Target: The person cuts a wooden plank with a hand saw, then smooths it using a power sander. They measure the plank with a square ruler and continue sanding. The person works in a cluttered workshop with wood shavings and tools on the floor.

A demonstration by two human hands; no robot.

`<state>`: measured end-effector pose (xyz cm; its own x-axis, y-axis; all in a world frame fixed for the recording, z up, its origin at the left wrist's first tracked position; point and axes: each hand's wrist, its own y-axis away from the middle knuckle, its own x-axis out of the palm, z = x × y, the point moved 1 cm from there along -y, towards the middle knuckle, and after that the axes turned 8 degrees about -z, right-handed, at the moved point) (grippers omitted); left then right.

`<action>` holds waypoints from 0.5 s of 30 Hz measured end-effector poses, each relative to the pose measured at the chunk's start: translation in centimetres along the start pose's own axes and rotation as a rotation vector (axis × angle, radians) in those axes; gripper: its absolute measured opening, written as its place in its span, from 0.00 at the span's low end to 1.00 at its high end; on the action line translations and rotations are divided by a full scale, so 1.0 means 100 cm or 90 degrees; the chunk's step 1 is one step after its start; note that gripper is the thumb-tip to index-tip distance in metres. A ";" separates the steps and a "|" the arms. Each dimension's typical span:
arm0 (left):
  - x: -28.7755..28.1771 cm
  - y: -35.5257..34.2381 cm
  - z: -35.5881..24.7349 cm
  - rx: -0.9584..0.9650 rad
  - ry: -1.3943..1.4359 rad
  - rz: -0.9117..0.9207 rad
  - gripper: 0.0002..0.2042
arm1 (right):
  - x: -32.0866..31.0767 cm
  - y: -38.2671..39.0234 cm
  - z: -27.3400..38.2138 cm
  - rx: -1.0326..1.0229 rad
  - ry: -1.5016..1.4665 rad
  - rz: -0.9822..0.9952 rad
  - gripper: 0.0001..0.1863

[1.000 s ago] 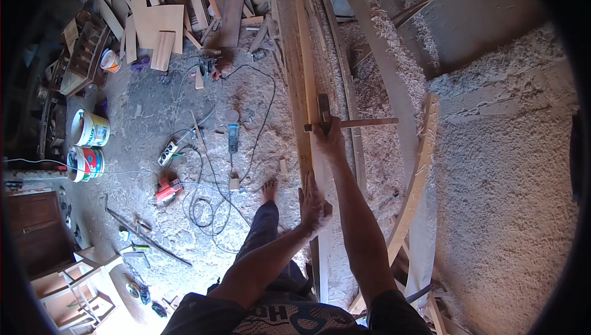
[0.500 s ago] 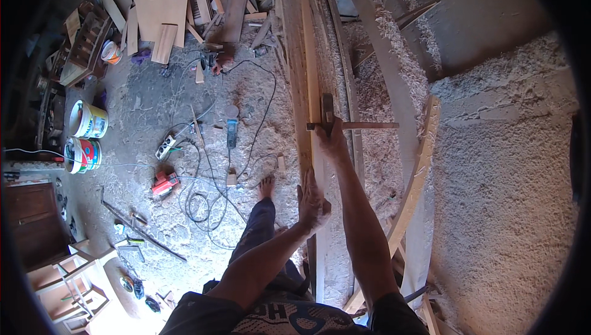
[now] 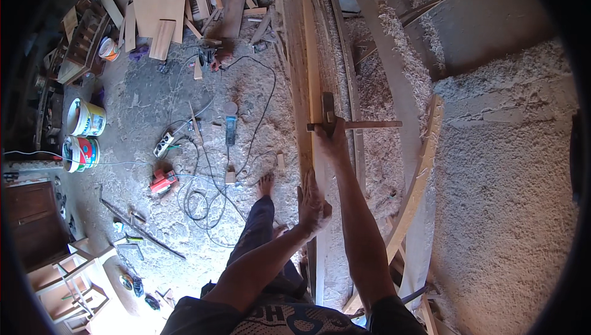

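Observation:
A long, narrow wooden strip (image 3: 312, 58) lies lengthwise on the plank bench in front of me. My right hand (image 3: 332, 137) is closed around a wooden marking gauge, whose dark block (image 3: 328, 106) sits against the strip. The gauge's thin beam (image 3: 375, 124) lies crosswise, its longer part reaching out to the right. Nearer to me, my left hand (image 3: 315, 207) grips the near part of the strip, fingers pointing forward along it. The palm side of this hand and the strip's near end are hidden.
Left of the bench, an angle grinder (image 3: 231, 127), a power strip (image 3: 163, 144), a red power tool (image 3: 163, 181) and tangled cords lie on the shavings-strewn floor. Buckets (image 3: 89, 118) stand farther left. Wood offcuts (image 3: 166, 12) pile up at the back; a long board (image 3: 415, 181) leans on the right.
The view has shifted slightly. Both hands keep their holds on the strip and the gauge, with hardly any visible movement.

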<state>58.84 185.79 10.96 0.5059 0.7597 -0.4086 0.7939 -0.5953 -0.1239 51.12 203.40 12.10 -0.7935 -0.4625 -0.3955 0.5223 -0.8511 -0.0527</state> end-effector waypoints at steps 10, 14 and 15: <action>0.002 0.005 0.003 -0.008 -0.005 0.015 0.49 | 0.021 -0.048 0.003 0.042 0.060 -0.008 0.27; 0.000 0.002 -0.001 -0.015 -0.006 0.033 0.50 | 0.022 -0.070 0.006 0.026 0.089 0.003 0.31; -0.002 0.004 -0.003 -0.028 -0.016 0.040 0.50 | 0.023 -0.069 0.007 0.027 0.087 0.009 0.31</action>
<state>59.15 185.53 11.22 0.5472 0.7137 -0.4374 0.7748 -0.6296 -0.0580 45.43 208.04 12.23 -0.7350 -0.4389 -0.5168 0.5173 -0.8558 -0.0090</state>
